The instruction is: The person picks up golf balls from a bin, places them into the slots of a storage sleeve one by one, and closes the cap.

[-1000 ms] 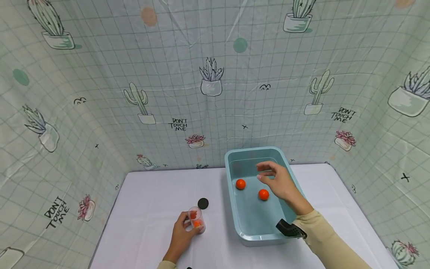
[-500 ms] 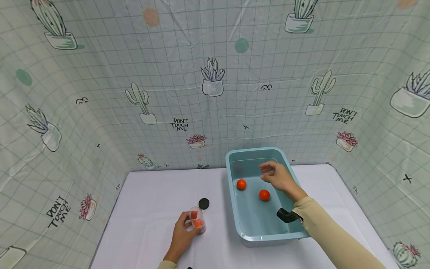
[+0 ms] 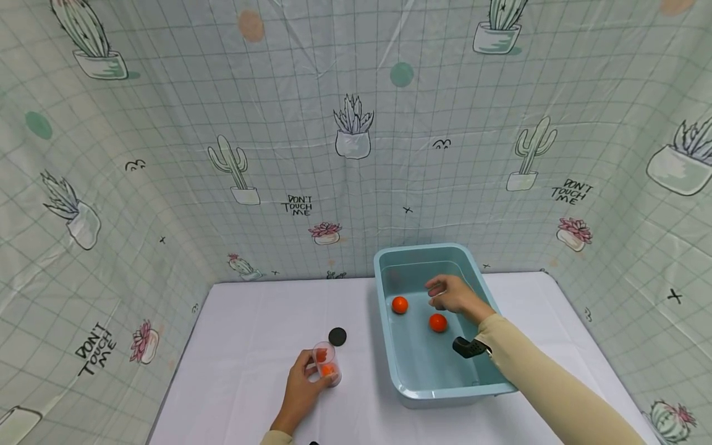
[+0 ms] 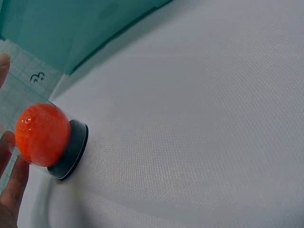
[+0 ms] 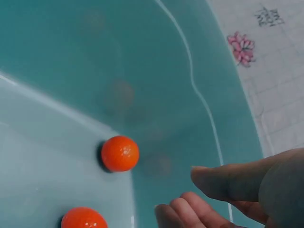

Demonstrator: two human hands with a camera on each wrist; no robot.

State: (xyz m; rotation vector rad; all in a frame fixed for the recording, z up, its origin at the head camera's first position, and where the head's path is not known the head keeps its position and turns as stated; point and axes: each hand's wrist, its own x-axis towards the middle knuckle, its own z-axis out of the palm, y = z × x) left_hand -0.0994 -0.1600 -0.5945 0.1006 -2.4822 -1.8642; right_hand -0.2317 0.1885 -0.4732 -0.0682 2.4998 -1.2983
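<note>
My left hand (image 3: pixel 300 389) grips a clear cylindrical container (image 3: pixel 327 360) on the white table, left of a blue-green plastic bin (image 3: pixel 384 327). In the left wrist view an orange ball (image 4: pixel 42 135) shows inside it, above a black base (image 4: pixel 70 151). Over the bin hovers my right hand (image 3: pixel 455 296), fingers loosely bent. The right wrist view shows thumb and fingers apart with nothing between them. Two orange balls lie on the bin's floor: one (image 3: pixel 399 305) by the left wall, the other (image 3: pixel 437 322) nearer, just below the right hand in the head view.
A black round disc (image 3: pixel 337 337) lies on the table behind the container, close to the bin's left side. The bin's walls surround the right hand's area. Behind the table hangs a cactus-print cloth (image 3: pixel 345 185). A black wrist device (image 3: pixel 469 347) sits at the right sleeve.
My right hand first moves slightly up, then dips lower over the bin, its fingers drawing more together. The left hand, container and balls stay put.
</note>
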